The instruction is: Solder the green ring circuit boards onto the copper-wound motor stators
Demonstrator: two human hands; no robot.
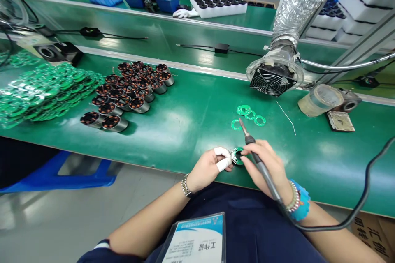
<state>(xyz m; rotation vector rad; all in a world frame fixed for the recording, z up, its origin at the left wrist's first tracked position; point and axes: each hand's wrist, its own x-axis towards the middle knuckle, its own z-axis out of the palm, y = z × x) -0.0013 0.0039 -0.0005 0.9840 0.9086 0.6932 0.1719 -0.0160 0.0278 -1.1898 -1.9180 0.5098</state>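
Observation:
My left hand (211, 166), with white tape on its finger and thumb, is closed on the side of a small round motor part (233, 158) at the table's front edge. A green ring-shaped circuit board (238, 151) sits on top of that part. In my right hand (271, 168) lies a soldering iron (262, 169), its tip pointing up and away from the part. The thumb and fingertips of this hand are at the ring board. Just beyond are several loose green ring boards (259, 121) on the table.
Several copper-wound motor stators (139, 105) stand left of centre, beside stacked green circuit boards (46, 90). A fan (271, 80) on a foil duct hangs at the back. Solder wire (286, 118), a round tub (321, 100) and a soldering sponge (341, 121) lie right. Another person works opposite.

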